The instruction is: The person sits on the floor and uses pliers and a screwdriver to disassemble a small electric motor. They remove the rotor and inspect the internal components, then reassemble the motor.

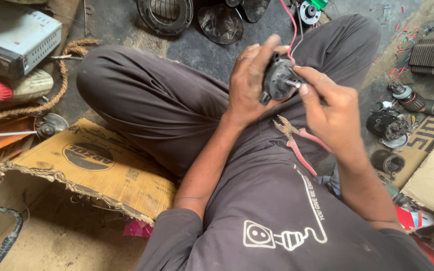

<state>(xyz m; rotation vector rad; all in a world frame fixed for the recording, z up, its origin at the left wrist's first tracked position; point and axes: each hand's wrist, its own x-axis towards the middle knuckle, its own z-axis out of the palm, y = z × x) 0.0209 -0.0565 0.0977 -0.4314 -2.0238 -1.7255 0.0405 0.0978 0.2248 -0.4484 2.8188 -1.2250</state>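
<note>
The small dark motor (pixel 279 80) sits in the grip of the left hand (pixel 249 83), fingers wrapped around its body. The right hand (pixel 330 108) pinches its metal shaft (pixel 292 83) between thumb and forefinger. Red-handled pliers (pixel 297 140) lie on the lap just below both grips; a red wire (pixel 292 30) rises above the motor.

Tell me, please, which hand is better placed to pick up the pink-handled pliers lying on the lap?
Probably the right hand: it only pinches the motor's shaft, directly above the pink-handled pliers, while the left hand grips the small dark motor.
</note>
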